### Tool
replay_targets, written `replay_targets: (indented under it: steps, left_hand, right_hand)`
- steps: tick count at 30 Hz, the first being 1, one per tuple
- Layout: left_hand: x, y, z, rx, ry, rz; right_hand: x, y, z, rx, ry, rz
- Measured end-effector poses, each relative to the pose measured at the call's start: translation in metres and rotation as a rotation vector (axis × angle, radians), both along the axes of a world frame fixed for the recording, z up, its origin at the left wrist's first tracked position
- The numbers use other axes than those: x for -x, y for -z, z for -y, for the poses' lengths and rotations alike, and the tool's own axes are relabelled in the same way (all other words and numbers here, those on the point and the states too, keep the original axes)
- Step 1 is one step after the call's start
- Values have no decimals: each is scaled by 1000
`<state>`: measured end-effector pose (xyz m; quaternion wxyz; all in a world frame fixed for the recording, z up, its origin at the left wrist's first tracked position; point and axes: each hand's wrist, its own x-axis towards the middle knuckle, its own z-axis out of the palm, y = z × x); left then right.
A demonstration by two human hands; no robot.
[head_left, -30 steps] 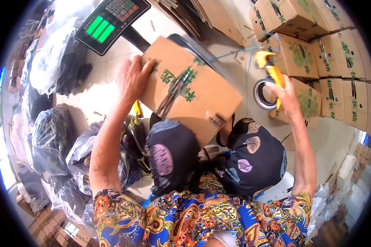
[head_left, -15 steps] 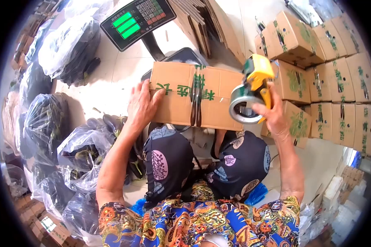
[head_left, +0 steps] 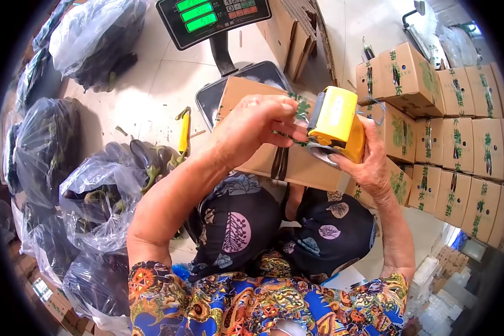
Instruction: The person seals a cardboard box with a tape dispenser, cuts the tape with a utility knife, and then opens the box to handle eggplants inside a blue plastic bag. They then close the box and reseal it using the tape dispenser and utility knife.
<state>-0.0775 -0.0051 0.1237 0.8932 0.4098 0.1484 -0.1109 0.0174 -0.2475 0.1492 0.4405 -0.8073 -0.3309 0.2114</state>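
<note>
- Your right hand point(head_left: 369, 159) grips the yellow tape dispenser point(head_left: 339, 120), with the fingers and thumb closed around its right side.
- Your left hand point(head_left: 260, 120) reaches across from the left, fingers partly curled, with the fingertips just beside the left side of the dispenser. Whether they touch it or grip a tape end cannot be told.
- The dispenser is above the right part of the carton point(head_left: 308, 168).
- The carton lies tilted in front of your knees point(head_left: 238, 229), with green print on its upper face and a dark strip point(head_left: 280, 162) at its middle. Your left hand and forearm cover part of it.
- Beyond the carton is the scale platform point(head_left: 204, 103); the lit scale display point(head_left: 213, 17) is farther away.
- Flattened cardboard point(head_left: 277, 42) stands at the far side.
- To your left, eggplants point(head_left: 145, 157) lie beside an open plastic bag point(head_left: 98, 179) and near a yellow-handled tool point(head_left: 184, 134) on the floor point(head_left: 168, 78).
- To your right are stacked printed cartons point(head_left: 460, 140).
</note>
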Motion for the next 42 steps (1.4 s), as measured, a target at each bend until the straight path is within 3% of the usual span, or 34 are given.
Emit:
replay_targets:
  steps: [2,6,10,13,14,17,20,23,36,42]
  left_hand:
    - [4,1,-5,96,-2,-37]
    - [9,18,3,-173,-84,63]
    - [18,31,0,-102,-84,-36]
    - [22,32,-4,-152,-207,55]
    - [27,27,-7,-326,-255,42]
    - [43,30,-25,-438,-274,25]
    - [66,46,-65,-503,-527,-64]
    - [102,91,-130,-416,-750,-143]
    - [110,168,-132,-245,-692,-87]
    - [95,220,-98,-346,-582,-163]
  right_hand:
    - [0,2,-5,-16,-28,126]
    - [4,2,-15,82,-54,207]
    - [7,-1,-27,120,-91,266]
    - [9,-3,-37,157,-106,298]
    - [10,-4,-42,172,-111,311]
    - [11,-13,-51,197,-255,357]
    - [11,-22,-54,258,-280,409]
    - [5,-25,-55,308,-304,516]
    - [6,-30,-84,424,-345,565]
    - [10,-20,-86,501,-305,497]
